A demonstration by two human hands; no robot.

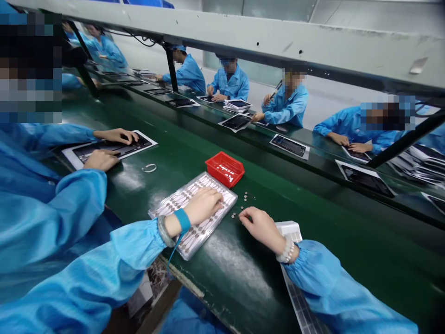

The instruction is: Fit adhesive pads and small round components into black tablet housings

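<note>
Holds the left hand (205, 204) palm down over a clear tray (187, 256), fingers bent above rows of thin-tailed parts (181, 199); cannot tell about any grip there, with the fingertips partly hidden; wears a blue band (183, 221) on that wrist; holds the right hand (259, 225) low above the green tabletop (132, 199), thumb and forefinger drawn close together, just beside loose round parts (233, 216) scattered between the tray and that hand and a little farther off; cannot tell about a part between those fingertips; wears a beaded bracelet (287, 250) there, with a pale gridded strip (303, 308) beneath the right forearm; has a red bin (215, 172) with small white pieces inside at the tray's far corner; has, to the left, a white curled strip (149, 168) and a co-worker's hands (102, 160) on a dark panel; faces more blue-sleeved co-workers (231, 81) across the table.
</note>
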